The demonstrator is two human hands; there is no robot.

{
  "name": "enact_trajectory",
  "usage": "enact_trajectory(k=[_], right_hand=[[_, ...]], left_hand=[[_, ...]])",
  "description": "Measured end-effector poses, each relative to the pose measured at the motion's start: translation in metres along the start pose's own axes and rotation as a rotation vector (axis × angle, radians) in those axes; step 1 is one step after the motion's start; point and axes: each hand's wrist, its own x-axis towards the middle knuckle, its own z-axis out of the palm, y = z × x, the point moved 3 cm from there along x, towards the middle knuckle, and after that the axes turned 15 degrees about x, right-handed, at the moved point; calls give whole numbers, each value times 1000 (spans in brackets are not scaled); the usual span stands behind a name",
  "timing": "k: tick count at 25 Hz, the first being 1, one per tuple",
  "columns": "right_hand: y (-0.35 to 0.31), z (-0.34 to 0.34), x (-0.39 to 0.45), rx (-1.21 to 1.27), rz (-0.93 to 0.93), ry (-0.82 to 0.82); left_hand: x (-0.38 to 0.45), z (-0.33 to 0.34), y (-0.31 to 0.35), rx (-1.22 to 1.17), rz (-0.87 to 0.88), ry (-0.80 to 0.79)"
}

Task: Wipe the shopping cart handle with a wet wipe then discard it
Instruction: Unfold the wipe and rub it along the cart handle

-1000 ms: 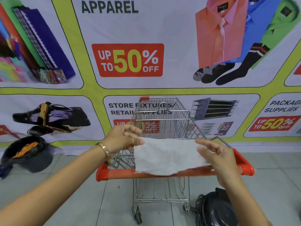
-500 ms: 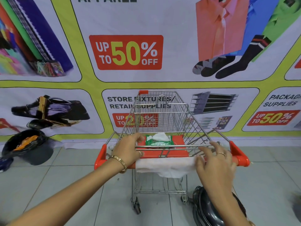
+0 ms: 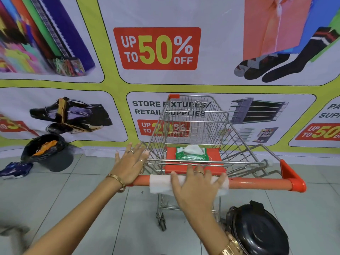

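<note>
A metal shopping cart stands in front of me with its orange handle toward me. A white wet wipe is draped over the handle left of its middle. My right hand lies flat on the wipe and presses it onto the bar, fingers curving over the top. My left hand rests at the handle's left end with its fingers spread and nothing in it. A green pack of wipes, one sheet poking out, lies on the cart's orange child seat.
A dark bin lined with a black bag stands on the tiled floor at the left by the banner wall, with a blue bag beside it. A black round lid lies on the floor under my right forearm.
The wipe, first held stretched between both hands, was laid over the handle. My left hand has let go and spread open at the left end; my right hand has moved onto the wipe.
</note>
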Motion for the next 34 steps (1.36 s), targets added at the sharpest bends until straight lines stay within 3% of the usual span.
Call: enact_trajectory(k=[5, 10, 13, 17, 20, 23, 26, 29, 34], right_hand=[[-3, 7, 0, 20, -118, -43], [53, -11, 6, 75, -84, 170], [18, 4, 5, 48, -42, 177], [-23, 23, -2, -48, -189, 110], [13, 12, 1, -70, -205, 57], [48, -4, 6, -81, -127, 123], [13, 5, 7, -64, -70, 124], [-21, 22, -2, -54, -200, 100], [52, -8, 12, -34, -159, 152]], left_hand=[[-2, 0, -2, 40, 18, 35], [-4, 5, 2, 44, 16, 35], [-3, 5, 3, 2, 2, 49], [-1, 3, -3, -29, -18, 39], [-2, 2, -3, 36, -7, 48], [-2, 3, 0, -23, -45, 29], [-2, 4, 1, -81, -51, 42], [-3, 3, -2, -69, -53, 56], [-2, 2, -3, 47, -64, 71]])
